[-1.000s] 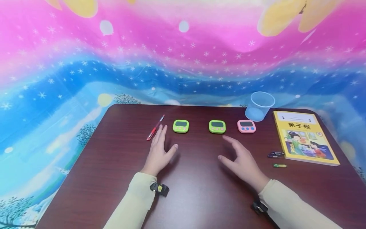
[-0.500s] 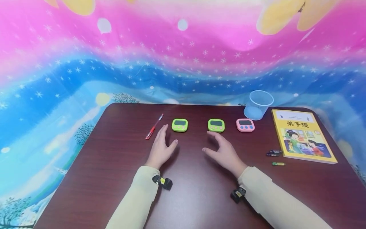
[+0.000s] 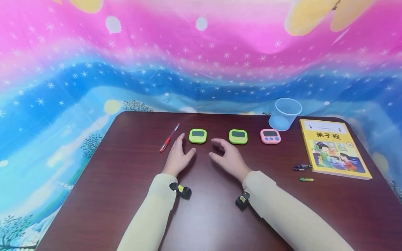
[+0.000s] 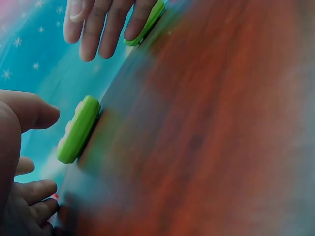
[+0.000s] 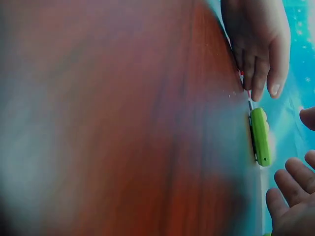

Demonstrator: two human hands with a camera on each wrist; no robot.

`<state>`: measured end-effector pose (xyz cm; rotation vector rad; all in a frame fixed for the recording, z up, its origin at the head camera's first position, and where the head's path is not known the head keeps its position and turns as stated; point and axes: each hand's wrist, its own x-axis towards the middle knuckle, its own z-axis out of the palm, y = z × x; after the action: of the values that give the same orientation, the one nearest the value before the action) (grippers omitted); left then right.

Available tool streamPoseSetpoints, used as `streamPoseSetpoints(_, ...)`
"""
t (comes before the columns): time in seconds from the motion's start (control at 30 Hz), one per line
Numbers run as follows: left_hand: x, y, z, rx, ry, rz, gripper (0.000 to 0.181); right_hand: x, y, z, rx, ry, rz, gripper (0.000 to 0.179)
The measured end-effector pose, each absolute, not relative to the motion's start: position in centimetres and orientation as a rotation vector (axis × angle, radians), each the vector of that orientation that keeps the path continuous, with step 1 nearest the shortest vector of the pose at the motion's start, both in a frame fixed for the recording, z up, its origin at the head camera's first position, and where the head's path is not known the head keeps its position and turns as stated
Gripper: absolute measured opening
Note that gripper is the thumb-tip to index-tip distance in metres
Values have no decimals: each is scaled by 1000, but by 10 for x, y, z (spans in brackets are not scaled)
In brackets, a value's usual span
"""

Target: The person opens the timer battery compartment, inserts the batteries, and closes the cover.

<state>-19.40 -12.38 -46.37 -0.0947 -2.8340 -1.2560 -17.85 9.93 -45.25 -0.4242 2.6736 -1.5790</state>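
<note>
In the head view my left hand point(image 3: 177, 157) hovers over the table between a red pen point(image 3: 169, 138) and the left green timer point(image 3: 198, 136), fingers extended and thumb apart, holding nothing. My right hand point(image 3: 230, 158) is just in front of the right green timer point(image 3: 238, 136), its fingers loosely bent and empty. The left wrist view shows a green timer point(image 4: 80, 130) seen edge-on between both hands. A green timer point(image 5: 260, 136) also appears edge-on in the right wrist view, apart from the fingers. A pink timer point(image 3: 270, 136) lies farther right.
A clear blue cup point(image 3: 285, 114) stands at the back right of the dark wooden table point(image 3: 207, 223). Beside it lies a yellow book point(image 3: 336, 150). Small dark items point(image 3: 302, 167) and a small green-yellow cylinder point(image 3: 306, 179) lie left of the book. A patterned cloth point(image 3: 201, 69) hangs behind.
My right hand has moved left, from before the right green timer toward the left one, its fingers bending a little. My left hand has barely shifted. The things on the table stay put.
</note>
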Motion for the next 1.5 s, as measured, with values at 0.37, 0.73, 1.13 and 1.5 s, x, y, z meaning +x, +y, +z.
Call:
streamPoseSetpoints(0.37, -217, -129, -468, -64, -2864, -1282, 74, -202, 73, -460, -313, 2675, -1585, 52)
streamPoseSetpoints(0.73, -246, -132, -468, -245, -2968, -1221, 78, -227, 67, -462, -194, 2712, -1505, 65)
streamPoseSetpoints(1.13, -259, -139, -464, -365, -3060, -1146, 73, -233, 63, -462, -201, 2769, -1367, 68)
streamPoseSetpoints(1.5, -247, -137, -468, -313, -2996, -1224, 71, -225, 69, -467, -159, 2687, -1473, 67)
